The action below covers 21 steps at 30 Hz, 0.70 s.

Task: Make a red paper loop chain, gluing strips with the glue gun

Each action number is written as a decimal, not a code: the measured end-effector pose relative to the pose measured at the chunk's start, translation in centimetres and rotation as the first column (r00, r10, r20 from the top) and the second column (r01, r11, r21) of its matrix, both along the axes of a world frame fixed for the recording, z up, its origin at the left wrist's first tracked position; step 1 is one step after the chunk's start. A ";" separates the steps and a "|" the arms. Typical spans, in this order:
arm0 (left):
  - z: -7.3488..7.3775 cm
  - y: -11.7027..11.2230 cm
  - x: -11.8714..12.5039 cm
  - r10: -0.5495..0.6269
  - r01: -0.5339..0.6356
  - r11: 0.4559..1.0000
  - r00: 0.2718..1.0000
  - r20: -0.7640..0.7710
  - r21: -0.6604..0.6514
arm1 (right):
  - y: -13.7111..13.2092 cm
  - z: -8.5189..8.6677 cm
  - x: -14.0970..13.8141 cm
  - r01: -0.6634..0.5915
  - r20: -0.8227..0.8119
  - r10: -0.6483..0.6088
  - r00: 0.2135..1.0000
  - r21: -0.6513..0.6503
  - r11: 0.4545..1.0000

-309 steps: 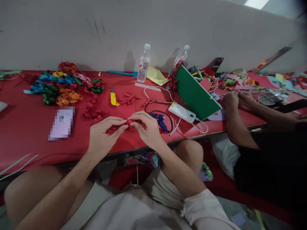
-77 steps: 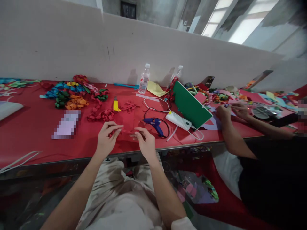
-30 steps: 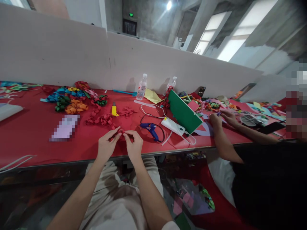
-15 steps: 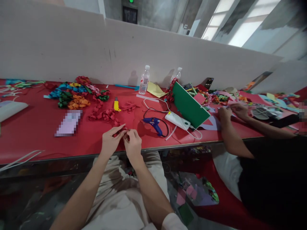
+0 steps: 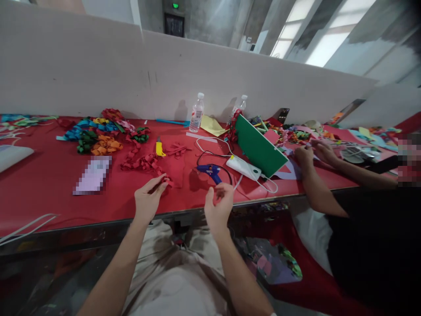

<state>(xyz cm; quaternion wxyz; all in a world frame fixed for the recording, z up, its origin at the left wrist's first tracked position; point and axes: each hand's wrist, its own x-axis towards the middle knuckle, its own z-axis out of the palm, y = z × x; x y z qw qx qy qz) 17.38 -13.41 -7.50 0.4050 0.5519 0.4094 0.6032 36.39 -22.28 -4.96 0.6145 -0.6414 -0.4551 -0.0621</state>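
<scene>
My left hand (image 5: 147, 201) rests at the front of the red table (image 5: 49, 193), with thumb and forefinger pinched on the end of a red folded paper chain (image 5: 166, 180). That chain runs back toward a heap of red paper links (image 5: 143, 163). My right hand (image 5: 219, 205) hovers over the table's front edge with its fingers curled in; what they enclose, if anything, is hidden. It is a short way in front of the blue glue gun (image 5: 210, 170) and apart from the chain.
A yellow utility knife (image 5: 159, 149), a white power adapter (image 5: 245, 166) with cables, a tilted green board (image 5: 259, 147), two water bottles (image 5: 196, 113) and a heap of coloured paper chains (image 5: 95, 136) lie behind. A co-worker's hands (image 5: 311, 151) work at the right.
My right hand has let go of the red chain and moved right, toward the glue gun. My left hand keeps its pinch on the chain.
</scene>
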 end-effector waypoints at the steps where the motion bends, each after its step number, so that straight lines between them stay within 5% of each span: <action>1: -0.1 0.0 0.0 0.004 -0.004 1.000 1.000 0.006 -0.001 | 0.3 0.2 1.6 0.028 0.081 -0.020 0.997 -0.093 0.995; 5: -0.1 0.0 -0.1 0.019 -0.019 1.000 1.000 0.020 -0.011 | 3.5 1.2 6.8 -0.015 0.279 0.183 0.943 -0.513 0.858; 7: -0.1 0.0 -0.1 0.013 -0.013 1.000 1.000 0.026 -0.011 | 5.0 1.6 7.8 -0.115 0.251 0.314 0.916 -0.585 0.803; 12: 0.0 -0.1 -0.2 -0.013 0.012 1.000 0.999 0.041 0.016 | 3.6 3.0 6.7 -0.348 0.145 0.483 0.864 -0.521 0.779; 15: 0.0 -0.1 -0.2 -0.020 0.019 1.000 0.999 0.047 0.022 | 0.9 4.0 5.5 -0.553 0.032 0.629 0.776 -0.443 0.705; 21: -0.4 -0.1 -0.4 -0.008 0.008 1.000 0.998 0.055 0.009 | -0.5 4.5 3.7 -0.541 0.182 0.667 0.723 -0.450 0.710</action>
